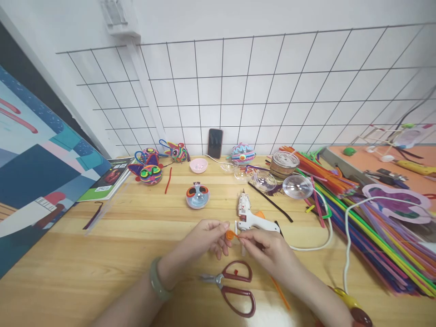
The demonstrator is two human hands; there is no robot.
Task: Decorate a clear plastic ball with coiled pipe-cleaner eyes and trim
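My left hand [214, 234] pinches a small coil of orange pipe cleaner [230, 234] between thumb and finger. The loose end of the same pipe cleaner runs into my right hand [264, 245], whose thumb and fingertips are closed on it. An orange length shows below the right hand, slanting down over the table. Beneath both hands lie scissors [220, 280] with dark red handles, blades pointing left. Just beyond the hands a white glue gun [250, 218] rests on its side. Farther back sits a clear ball [198, 200] with two orange-and-black round eyes.
Bundles of coloured pipe cleaners [368, 245] fill the right side beside a white cable [346, 245]. Clear half-shells [297, 186], a lidded jar [284, 165], a pink bowl [198, 165] and a phone [215, 143] stand at the back. Finished colourful balls [150, 174] sit back left, near a book [107, 179].
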